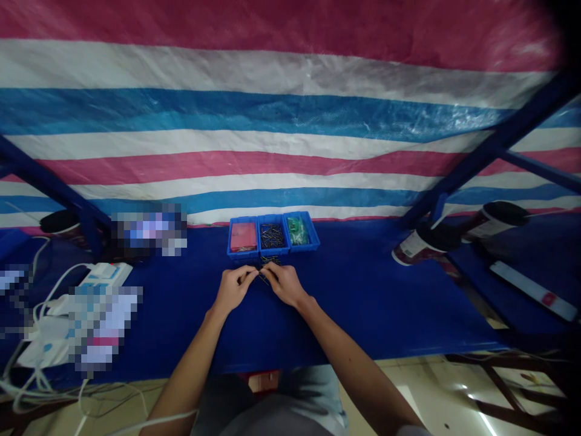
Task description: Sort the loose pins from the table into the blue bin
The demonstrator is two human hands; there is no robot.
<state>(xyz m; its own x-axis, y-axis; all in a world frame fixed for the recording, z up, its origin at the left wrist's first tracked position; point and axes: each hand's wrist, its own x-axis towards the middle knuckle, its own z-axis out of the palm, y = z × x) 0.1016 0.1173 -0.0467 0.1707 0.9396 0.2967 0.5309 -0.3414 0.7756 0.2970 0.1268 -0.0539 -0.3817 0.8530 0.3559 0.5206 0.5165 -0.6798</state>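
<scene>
Both hands meet just in front of three joined blue bins on the blue table. My left hand [235, 287] is closed in a pinch, and what lies between its fingertips is too small to name. Almost touching it, my right hand [284, 281] is pinched too, its held item equally unclear. Small dark screw-like pieces [271, 260] lie by the fingertips, below the middle bin. The left bin holds pink-red flat pieces [244, 235], the middle one dark screw-like pieces [272, 235], the right one green pieces in clear plastic [298, 231].
On the left are a white power strip [106, 275] with tangled cables and blurred-out devices. Two dark-lidded cups [412, 247] stand at the right, near a blue frame post [481, 151]. A long pale box [533, 290] lies far right. Striped sheeting [290, 139] hangs behind.
</scene>
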